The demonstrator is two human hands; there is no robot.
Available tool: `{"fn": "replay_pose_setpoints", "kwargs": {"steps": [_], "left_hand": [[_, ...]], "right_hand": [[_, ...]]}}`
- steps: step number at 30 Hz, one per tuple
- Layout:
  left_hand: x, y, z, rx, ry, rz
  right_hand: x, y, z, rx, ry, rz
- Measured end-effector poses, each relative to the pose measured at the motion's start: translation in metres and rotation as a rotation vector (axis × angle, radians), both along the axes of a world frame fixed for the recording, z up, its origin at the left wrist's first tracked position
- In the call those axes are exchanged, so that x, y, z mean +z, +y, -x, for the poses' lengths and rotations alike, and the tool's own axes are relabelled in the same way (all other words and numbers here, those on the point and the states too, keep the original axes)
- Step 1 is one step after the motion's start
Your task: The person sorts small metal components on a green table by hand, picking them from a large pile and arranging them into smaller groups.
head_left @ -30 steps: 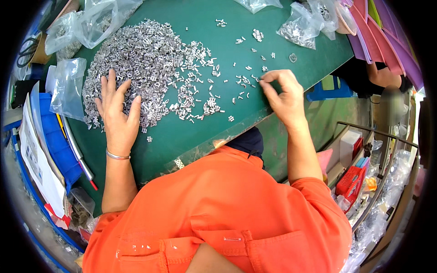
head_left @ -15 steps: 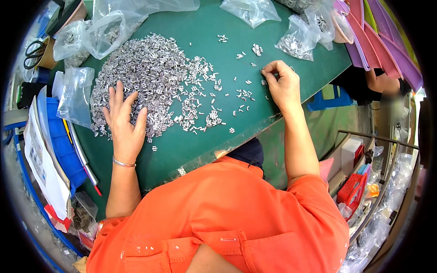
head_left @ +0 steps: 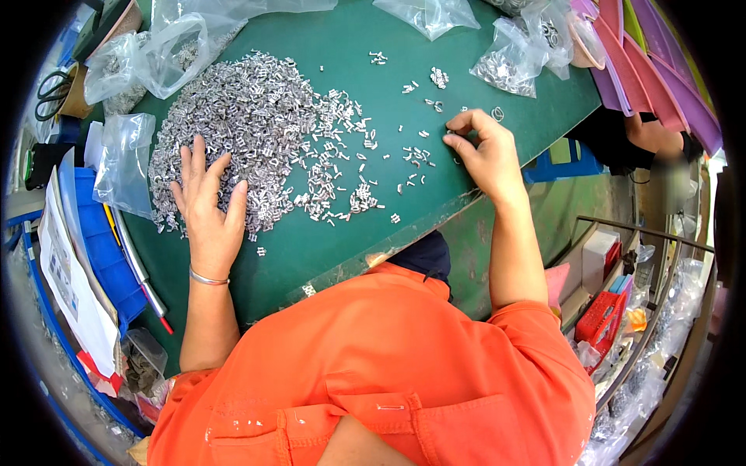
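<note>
A large heap of small grey metal pieces (head_left: 241,124) covers the left part of the green table (head_left: 311,264). My left hand (head_left: 208,221) rests on the heap's near left side, fingers spread, palm down. Looser pieces (head_left: 330,155) trail off to the heap's right. Over the table's right side, my right hand (head_left: 489,159) has thumb and forefinger pinched together; what sits between the tips is too small to make out. Left of that hand lie scattered pieces (head_left: 418,158), and beyond it a small tight cluster (head_left: 439,78). A thin ring (head_left: 497,114) lies just past its knuckles.
Clear plastic bags (head_left: 505,66) of metal parts stand at the far right, beside stacked pink and purple trays (head_left: 629,70). More bags (head_left: 175,58) lie far left, near black-handled scissors (head_left: 53,95). A blue bin (head_left: 105,241) and paper sheets (head_left: 74,272) border the left edge.
My right hand has shifted slightly nearer and to the right, still pinched. A few pieces and the ring show more fully beyond it. My left hand stays on the heap.
</note>
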State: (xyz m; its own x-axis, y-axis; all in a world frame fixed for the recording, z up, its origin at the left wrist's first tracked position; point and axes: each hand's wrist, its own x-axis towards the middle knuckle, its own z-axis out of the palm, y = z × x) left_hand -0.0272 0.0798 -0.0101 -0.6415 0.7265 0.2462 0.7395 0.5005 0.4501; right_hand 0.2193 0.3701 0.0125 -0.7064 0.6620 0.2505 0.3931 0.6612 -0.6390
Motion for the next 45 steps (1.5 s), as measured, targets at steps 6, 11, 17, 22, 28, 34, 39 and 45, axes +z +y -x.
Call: {"fn": "replay_pose_setpoints", "kwargs": {"steps": [6, 11, 17, 22, 28, 34, 39, 45], "left_hand": [[0.000, -0.001, 0.000, -0.009, 0.001, 0.003], [-0.001, 0.000, 0.001, -0.008, 0.006, -0.004], [0.002, 0.000, 0.000, -0.001, 0.038, 0.019], [0.002, 0.001, 0.000, -0.008, 0.027, 0.012], [-0.001, 0.000, 0.000, -0.006, 0.029, 0.014], [0.000, 0.000, 0.001, -0.007, 0.023, 0.013], [0.003, 0.001, -0.001, 0.003, 0.000, 0.003], [0.001, -0.001, -0.001, 0.005, -0.014, -0.002]], "right_hand": [[-0.005, -0.004, -0.019, -0.067, 0.044, -0.080], [-0.004, 0.002, -0.041, -0.118, -0.031, 0.004], [0.001, -0.009, -0.014, 0.064, 0.107, -0.149], [-0.012, -0.023, 0.018, 0.111, 0.090, -0.158], [-0.012, -0.022, 0.012, 0.044, 0.063, -0.049], [-0.008, -0.019, 0.007, 0.041, 0.052, -0.033], [-0.008, -0.016, 0.010, 0.108, 0.017, -0.173], [-0.006, -0.020, 0.027, 0.064, 0.059, -0.064]]}}
